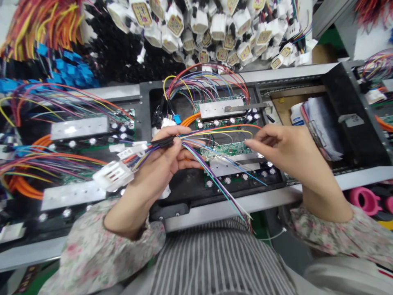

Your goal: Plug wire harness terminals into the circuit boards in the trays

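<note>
My left hand (172, 153) is closed around a wiring harness (167, 142) at its black-taped section. White plug connectors (113, 175) hang from the harness on the left, over my wrist. Toward the right its loose coloured wires fan out, several of them drooping past the tray's front edge. My right hand (276, 141) pinches the ends of an orange and a yellow wire between thumb and fingers. Below these wires lies a green circuit board (235, 148) with a silver heat sink (235, 166). Behind it, a second board with a heat sink (221, 107) has wires arching over it.
A black tray (184, 188) carries both boards; another set of wired boards with a heat sink (73, 196) sits left. White connectors (199, 22) and blue connectors (73, 67) are piled at the back. Papers (325, 127) stand in a bin at right. Pink rings (365, 200) lie below.
</note>
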A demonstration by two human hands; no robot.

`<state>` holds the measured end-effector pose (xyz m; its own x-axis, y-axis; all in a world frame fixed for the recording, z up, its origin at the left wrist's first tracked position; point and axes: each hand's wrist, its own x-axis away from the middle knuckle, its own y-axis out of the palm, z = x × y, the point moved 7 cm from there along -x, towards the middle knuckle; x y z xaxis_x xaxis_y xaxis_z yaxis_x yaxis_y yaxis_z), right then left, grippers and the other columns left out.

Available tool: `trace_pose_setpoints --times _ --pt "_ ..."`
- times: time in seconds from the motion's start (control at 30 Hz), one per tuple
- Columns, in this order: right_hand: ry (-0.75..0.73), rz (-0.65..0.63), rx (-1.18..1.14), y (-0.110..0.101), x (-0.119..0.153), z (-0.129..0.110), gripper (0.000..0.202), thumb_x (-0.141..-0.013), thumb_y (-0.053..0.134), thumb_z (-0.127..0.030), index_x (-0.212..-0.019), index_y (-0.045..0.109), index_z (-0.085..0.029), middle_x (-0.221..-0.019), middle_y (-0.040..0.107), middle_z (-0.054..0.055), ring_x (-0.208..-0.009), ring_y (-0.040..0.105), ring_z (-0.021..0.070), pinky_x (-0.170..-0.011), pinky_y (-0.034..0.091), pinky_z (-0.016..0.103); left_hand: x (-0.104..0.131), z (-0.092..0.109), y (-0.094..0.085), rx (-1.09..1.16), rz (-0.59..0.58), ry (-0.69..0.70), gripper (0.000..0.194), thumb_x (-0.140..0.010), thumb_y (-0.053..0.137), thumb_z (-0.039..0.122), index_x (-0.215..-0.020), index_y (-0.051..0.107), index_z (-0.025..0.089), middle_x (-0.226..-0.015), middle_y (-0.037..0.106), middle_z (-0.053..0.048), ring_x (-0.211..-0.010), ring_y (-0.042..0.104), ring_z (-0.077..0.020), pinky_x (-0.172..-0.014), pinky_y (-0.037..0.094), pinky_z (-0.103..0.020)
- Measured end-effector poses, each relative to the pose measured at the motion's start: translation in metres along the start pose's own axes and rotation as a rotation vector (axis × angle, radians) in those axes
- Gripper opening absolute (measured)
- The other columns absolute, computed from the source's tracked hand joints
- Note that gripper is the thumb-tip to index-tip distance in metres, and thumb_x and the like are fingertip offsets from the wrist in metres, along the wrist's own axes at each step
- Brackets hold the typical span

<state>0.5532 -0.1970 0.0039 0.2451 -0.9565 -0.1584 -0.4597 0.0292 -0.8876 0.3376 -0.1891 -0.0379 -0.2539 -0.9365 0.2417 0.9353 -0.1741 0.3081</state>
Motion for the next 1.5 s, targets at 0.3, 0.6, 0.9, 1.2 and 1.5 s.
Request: trace_pose_setpoints --times 0.3,0.6,0.9,1.2,1.5 --pt "-0.115 0.013 -0.192 0.007 -0.009 -0.030 0.013 -0.082 0.056 -0.010 -0.074 0.062 -0.018 -0.072 0.068 0.000 -0.062 0.063 0.0111 -0.062 0.048 0.023 -0.001 -0.003 -0.005 -0.047 0.015 0.022 0.012 -0.090 0.058 0.029 -0.098 0.053 0.022 -0.085 0.073 0.000 -0.064 0.072 -0.0139 -0.057 0.061 -0.025" --pt "-0.039 -0.080 -0.325 0.036 -0.018 -0.021 0.008 -0.079 0.058 -0.013 -0.073 0.060 -0.018 -0.072 0.069 0.001 -0.064 0.065 0.0129 -0.064 0.051 0.025 0.001 -0.002 -0.005 -0.038 0.048 0.034 0.012 -0.088 0.060 0.029 -0.096 0.055 0.023 -0.076 0.071 0.000 -0.061 0.071 -0.0144 -0.055 0.060 -0.025" --pt "-0.052 -0.089 -0.202 0.037 -0.017 -0.026 0.015 -0.081 0.063 -0.021 -0.068 0.058 -0.018 -0.065 0.067 0.000 -0.060 0.062 0.0126 -0.058 0.043 0.024 0.001 -0.002 -0.003 -0.044 0.044 0.018 0.010 -0.087 0.061 0.030 -0.092 0.056 0.024 -0.078 0.073 -0.001 -0.063 0.072 -0.0162 -0.056 0.059 -0.025" --pt "-0.097 -0.003 0.078 -0.006 0.004 -0.026 0.012 -0.082 0.055 -0.017 -0.075 0.062 -0.021 -0.065 0.065 0.002 -0.056 0.058 0.0149 -0.054 0.040 0.027 0.001 -0.003 0.000 0.017 0.014 -0.009 0.010 -0.089 0.058 0.028 -0.095 0.052 0.022 -0.083 0.073 -0.001 -0.063 0.072 -0.0150 -0.061 0.062 -0.029" --pt "0.083 0.057 -0.201 0.005 -0.004 0.008 0.008 -0.078 0.063 -0.021 -0.070 0.059 -0.022 -0.065 0.067 -0.001 -0.059 0.064 0.0151 -0.057 0.049 0.027 0.001 -0.003 0.001 -0.027 -0.004 0.003 0.017 -0.090 0.058 0.031 -0.104 0.051 0.023 -0.086 0.072 0.000 -0.064 0.072 -0.0134 -0.061 0.062 -0.027"
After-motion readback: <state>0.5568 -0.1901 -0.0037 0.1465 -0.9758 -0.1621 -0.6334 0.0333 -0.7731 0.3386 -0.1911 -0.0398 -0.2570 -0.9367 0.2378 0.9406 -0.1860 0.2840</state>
